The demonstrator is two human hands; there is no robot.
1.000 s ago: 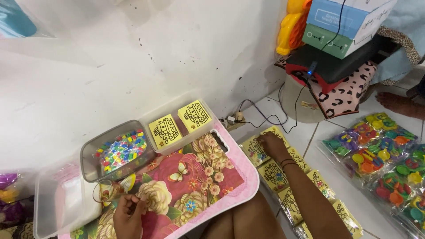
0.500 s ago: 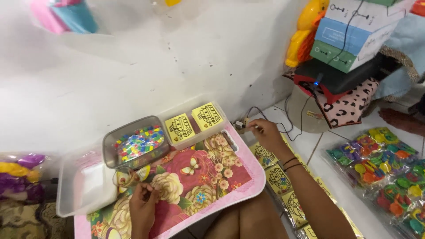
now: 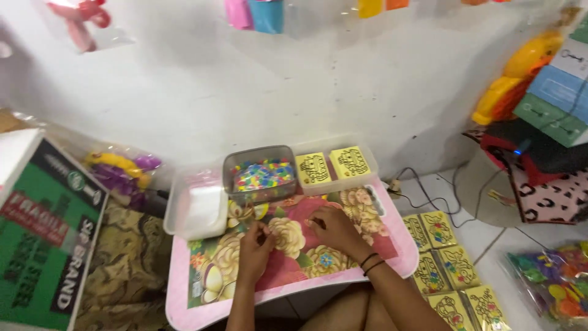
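Observation:
A pink lap tray [image 3: 392,260] with a flower print lies across my knees. My left hand [image 3: 255,247] rests on it near the middle, fingers pinched together on something small that I cannot make out. My right hand [image 3: 334,228] lies flat on the tray just right of it, fingers curled down, nothing visible in it. Behind the hands stands a clear tub of small coloured pieces [image 3: 262,174]. Right of the tub, two yellow printed cards [image 3: 332,165] sit in a clear box.
An open white plastic box [image 3: 195,207] stands at the tray's left. Several yellow cards [image 3: 442,257] lie on the floor to the right, next to a bag of coloured toys [image 3: 554,285]. Cables [image 3: 429,193] run along the wall. A green carton [image 3: 43,239] stands at left.
My right hand came back from the floor at the right onto the tray, close to my left hand. The view swung left and up, showing more of the wall and the green carton.

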